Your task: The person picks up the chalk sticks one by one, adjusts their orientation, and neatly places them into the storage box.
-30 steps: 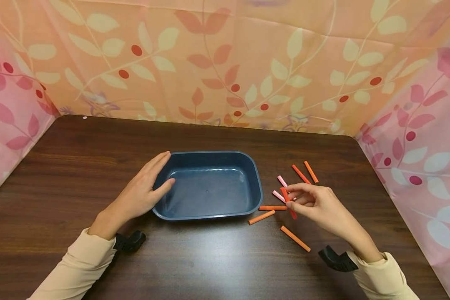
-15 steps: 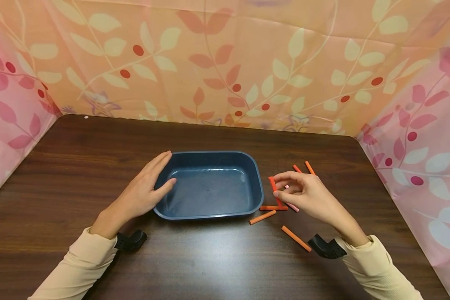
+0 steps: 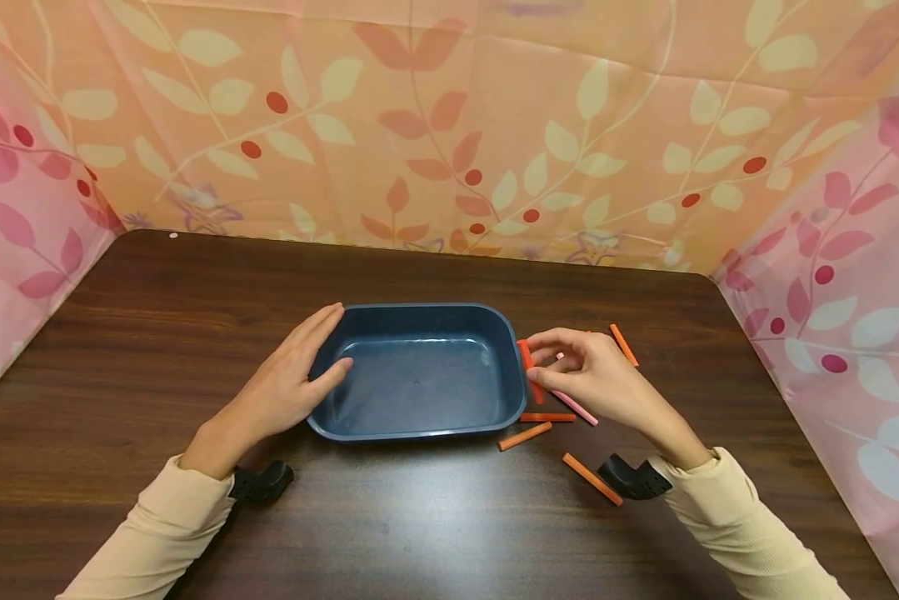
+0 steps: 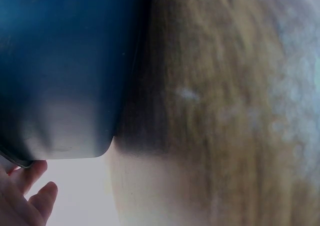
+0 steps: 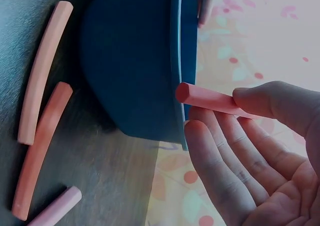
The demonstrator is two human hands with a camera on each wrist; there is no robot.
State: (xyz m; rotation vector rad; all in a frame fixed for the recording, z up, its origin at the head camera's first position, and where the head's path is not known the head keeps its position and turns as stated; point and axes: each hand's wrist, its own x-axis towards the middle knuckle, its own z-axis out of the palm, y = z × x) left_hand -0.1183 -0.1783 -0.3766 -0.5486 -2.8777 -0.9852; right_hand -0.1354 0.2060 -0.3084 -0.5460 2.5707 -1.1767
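Observation:
My right hand (image 3: pixel 595 375) pinches a red six-sided crayon-like stick (image 3: pixel 525 354) between thumb and fingers. It hangs just outside the right rim of a dark blue rectangular tray (image 3: pixel 419 434). In the right wrist view the red stick (image 5: pixel 202 95) lies across the fingers, one end near the tray wall (image 5: pixel 135 50). At the tray's left side rests my left hand (image 3: pixel 284 379), fingers extended along the rim and thumb over the inside. The left wrist view shows the tray's outer wall (image 4: pixel 65 75) with fingertips (image 4: pixel 45 196) at its lower corner. Nothing lies inside the tray.
Right of the tray lie a red-orange stick (image 3: pixel 548 417), orange sticks (image 3: pixel 525 437) and a pink stick (image 3: pixel 576 408). Another orange stick (image 3: pixel 624 344) lies farther back; the right hand partly hides others. A floral curtain (image 3: pixel 449 125) borders the dark wooden table (image 3: pixel 217 275).
My right hand has carried the red stick leftward and slightly away from me, from above the loose sticks to the tray's right rim. The left hand and tray stay put.

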